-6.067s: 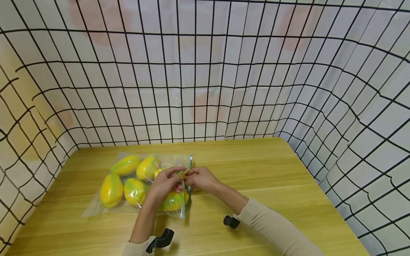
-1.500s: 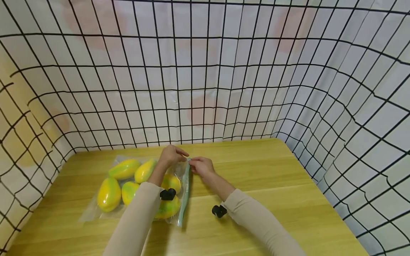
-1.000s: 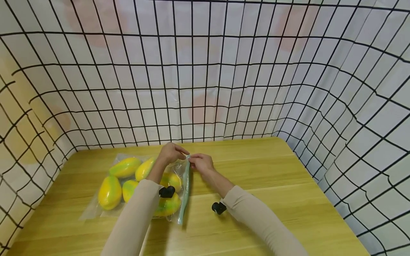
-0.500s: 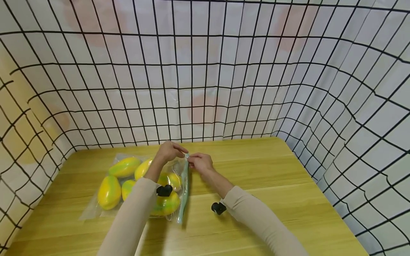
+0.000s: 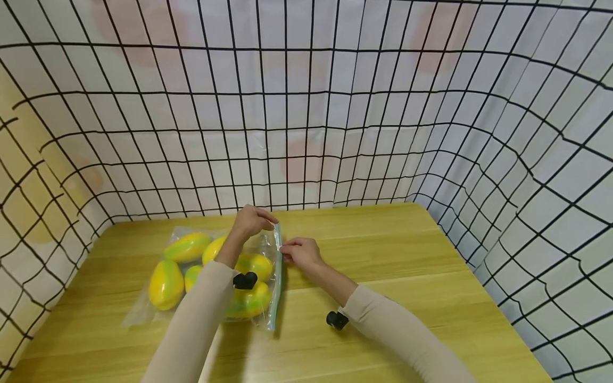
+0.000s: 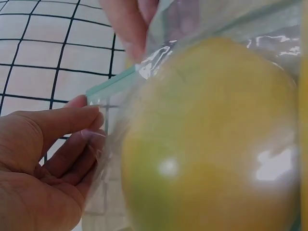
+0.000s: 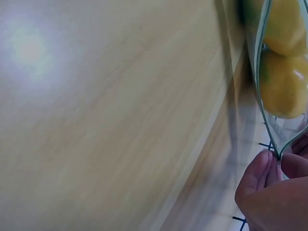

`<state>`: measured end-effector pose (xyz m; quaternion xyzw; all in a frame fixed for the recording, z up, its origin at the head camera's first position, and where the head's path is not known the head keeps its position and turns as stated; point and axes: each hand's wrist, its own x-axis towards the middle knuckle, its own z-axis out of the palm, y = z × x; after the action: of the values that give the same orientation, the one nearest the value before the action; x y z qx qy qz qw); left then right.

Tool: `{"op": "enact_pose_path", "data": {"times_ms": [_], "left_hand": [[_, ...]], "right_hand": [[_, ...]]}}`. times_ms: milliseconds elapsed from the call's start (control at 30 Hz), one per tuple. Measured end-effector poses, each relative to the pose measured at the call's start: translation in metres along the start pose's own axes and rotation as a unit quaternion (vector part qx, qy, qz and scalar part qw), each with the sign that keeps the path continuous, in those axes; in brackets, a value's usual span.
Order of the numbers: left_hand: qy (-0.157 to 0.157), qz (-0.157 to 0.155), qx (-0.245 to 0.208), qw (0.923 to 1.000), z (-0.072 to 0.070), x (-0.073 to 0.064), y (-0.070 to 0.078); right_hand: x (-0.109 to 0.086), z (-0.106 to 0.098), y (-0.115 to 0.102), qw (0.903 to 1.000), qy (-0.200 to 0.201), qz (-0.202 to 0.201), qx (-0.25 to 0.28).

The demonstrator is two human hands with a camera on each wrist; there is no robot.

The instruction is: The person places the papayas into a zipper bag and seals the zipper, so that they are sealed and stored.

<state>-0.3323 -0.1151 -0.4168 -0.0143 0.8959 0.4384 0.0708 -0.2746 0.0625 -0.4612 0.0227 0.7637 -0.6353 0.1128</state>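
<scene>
A clear zip bag (image 5: pixel 266 314) lies on the table, its mouth with the pale green zip strip (image 5: pixel 275 306) facing right. Inside are several yellow-green fruits (image 5: pixel 165 285) that look like mangoes or papayas. My left hand (image 5: pixel 249 221) pinches the far corner of the bag's mouth between thumb and fingers, also visible in the left wrist view. Just nearer along the strip, my right hand (image 5: pixel 304 253) pinches the zip. In the right wrist view the two green edges meet at the right hand's fingertips (image 7: pixel 262 163) and stand apart beyond them. My left forearm hides some fruit.
The wooden table (image 5: pixel 383 255) extends to the right of the bag. A black wire grid (image 5: pixel 306 143) with white sheeting behind it encloses the back and sides. Black wrist cameras (image 5: pixel 337 320) sit on both wrists.
Earlier both hands were midway along the bag's mouth, then they moved to its far corner. Over the last half second my right hand has slid nearer along the zip, away from my left.
</scene>
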Motion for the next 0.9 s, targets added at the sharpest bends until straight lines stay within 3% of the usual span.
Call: {"op": "enact_pose_path", "data": {"times_ms": [633, 900], "left_hand": [[0.045, -0.019, -0.01, 0.9987, -0.007, 0.002, 0.006], [0.054, -0.027, -0.012, 0.9981, -0.011, 0.004, 0.006]], "right_hand": [[-0.014, -0.018, -0.003, 0.9923, -0.121, 0.026, -0.009], [-0.014, -0.027, 0.0, 0.9746, -0.213, 0.066, -0.022]]}}
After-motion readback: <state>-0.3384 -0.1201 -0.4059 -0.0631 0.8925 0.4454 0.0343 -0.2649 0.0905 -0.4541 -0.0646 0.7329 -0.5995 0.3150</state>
